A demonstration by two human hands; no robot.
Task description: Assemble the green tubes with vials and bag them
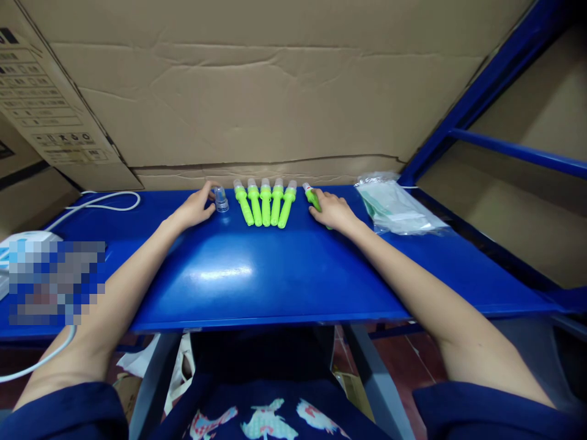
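Observation:
A clear plastic cap [221, 200] stands at the back of the blue table [257, 269]. My left hand [198, 206] is at its left side, thumb and fingers apart, with the fingertips at the cap's edge. My right hand [334, 211] lies over a bright green light stick [313, 197], fingers closed around it. Its narrow white and red tip sticks out past the fingers, and most of its body is hidden under the palm. Between my hands, several green light sticks [266, 205] with clear caps lie side by side in a fan.
A clear plastic bag [398, 205] with white and green contents lies right of my right hand. Cardboard [275, 104] walls the back. On the left are a white cable [114, 201], a white device [32, 241] and a blurred-out item. A blue metal frame [518, 150] borders the right.

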